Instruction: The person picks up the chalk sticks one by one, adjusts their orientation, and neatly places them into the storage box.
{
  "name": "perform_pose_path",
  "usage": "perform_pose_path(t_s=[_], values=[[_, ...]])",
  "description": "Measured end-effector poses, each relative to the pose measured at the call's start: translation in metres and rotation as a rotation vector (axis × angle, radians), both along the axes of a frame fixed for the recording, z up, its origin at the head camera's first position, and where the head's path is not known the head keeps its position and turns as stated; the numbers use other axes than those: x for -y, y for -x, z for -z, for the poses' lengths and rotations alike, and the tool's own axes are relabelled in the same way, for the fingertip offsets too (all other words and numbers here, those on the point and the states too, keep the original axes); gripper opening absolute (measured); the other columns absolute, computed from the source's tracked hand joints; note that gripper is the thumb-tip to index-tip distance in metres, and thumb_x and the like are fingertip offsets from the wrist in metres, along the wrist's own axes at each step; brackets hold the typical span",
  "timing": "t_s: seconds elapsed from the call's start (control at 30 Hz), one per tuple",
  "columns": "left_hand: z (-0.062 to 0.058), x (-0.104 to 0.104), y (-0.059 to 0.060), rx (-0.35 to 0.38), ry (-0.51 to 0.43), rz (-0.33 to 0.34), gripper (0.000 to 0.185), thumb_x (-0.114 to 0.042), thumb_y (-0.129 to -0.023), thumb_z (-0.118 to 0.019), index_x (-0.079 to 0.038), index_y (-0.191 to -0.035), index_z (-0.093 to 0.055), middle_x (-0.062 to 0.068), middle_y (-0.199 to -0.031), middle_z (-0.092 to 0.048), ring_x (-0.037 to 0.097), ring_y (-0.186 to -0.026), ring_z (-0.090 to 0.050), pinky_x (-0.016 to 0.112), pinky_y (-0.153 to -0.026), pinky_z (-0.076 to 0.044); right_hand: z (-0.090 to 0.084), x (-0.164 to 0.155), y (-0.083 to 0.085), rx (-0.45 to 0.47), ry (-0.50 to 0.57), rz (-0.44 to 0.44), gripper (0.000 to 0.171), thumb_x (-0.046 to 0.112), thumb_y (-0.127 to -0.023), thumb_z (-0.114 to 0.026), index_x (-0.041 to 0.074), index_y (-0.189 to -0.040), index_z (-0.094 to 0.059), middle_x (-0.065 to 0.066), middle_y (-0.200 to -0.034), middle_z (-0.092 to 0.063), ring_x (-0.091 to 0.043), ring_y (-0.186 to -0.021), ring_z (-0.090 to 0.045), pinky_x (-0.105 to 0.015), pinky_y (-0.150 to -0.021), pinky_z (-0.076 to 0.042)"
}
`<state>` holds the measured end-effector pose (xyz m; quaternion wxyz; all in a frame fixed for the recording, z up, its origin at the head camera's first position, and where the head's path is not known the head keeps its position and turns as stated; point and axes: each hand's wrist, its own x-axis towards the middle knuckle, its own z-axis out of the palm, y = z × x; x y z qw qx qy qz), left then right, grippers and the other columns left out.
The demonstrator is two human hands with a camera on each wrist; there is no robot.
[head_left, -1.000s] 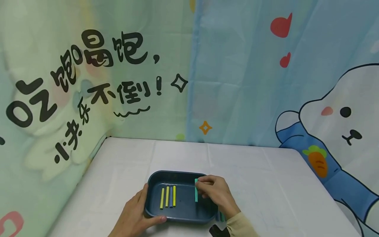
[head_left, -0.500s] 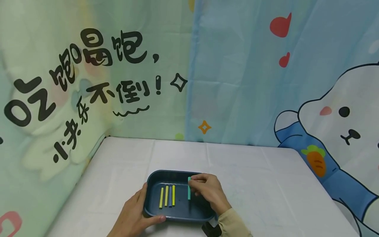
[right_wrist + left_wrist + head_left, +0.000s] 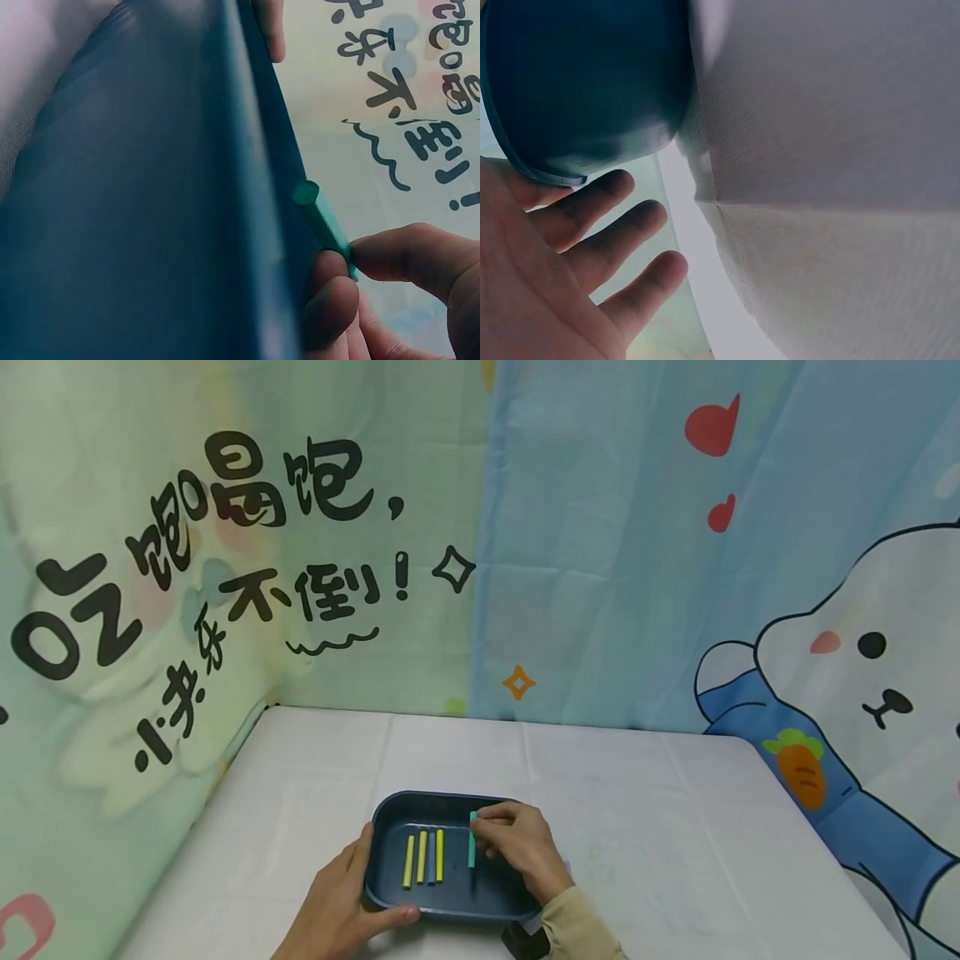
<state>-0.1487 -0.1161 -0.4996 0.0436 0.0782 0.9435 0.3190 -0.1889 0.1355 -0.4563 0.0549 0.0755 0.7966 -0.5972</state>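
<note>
A dark blue rectangular tray (image 3: 502, 893) stands on the white table, with several sticks of chalk lying side by side in its left half: yellow chalks (image 3: 408, 862) and a blue-grey chalk (image 3: 431, 858). My right hand (image 3: 521, 843) pinches a green chalk (image 3: 472, 839) between thumb and fingertips over the tray's right half. In the right wrist view the green chalk (image 3: 322, 221) juts out past the fingertips, its flat round end showing. My left hand (image 3: 341, 893) rests at the tray's left corner, thumb along the near rim. The left wrist view shows its fingers (image 3: 615, 247) extended and spread, by the rim.
White cloth covers the table (image 3: 645, 827). Printed curtains (image 3: 600, 568) hang behind it and along the left side. A black object (image 3: 527, 941) shows beneath the right sleeve (image 3: 581, 927), in front of the tray.
My right hand has carried the green chalk leftward over the tray, closer to the row of chalks, and lowered it slightly at the end. My left hand has stayed at the tray's corner.
</note>
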Motion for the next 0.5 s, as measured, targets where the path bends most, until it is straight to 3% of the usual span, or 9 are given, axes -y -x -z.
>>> perform_pose_path(t_s=[0.5], values=[[0.001,0.002,0.0,-0.034,-0.012,0.016,0.132,-0.082,-0.07,-0.07,0.0,-0.16,-0.021,0.021,-0.15,-0.046,0.036,-0.133,-0.05,0.054,-0.107,-0.044,0.011,0.012,0.005,-0.016,-0.036,-0.006,0.029,0.013,-0.086,-0.077,-0.004,-0.109,-0.072,-0.005,-0.083,-0.073,-0.017,-0.067,-0.067,-0.033,-0.061,-0.057]])
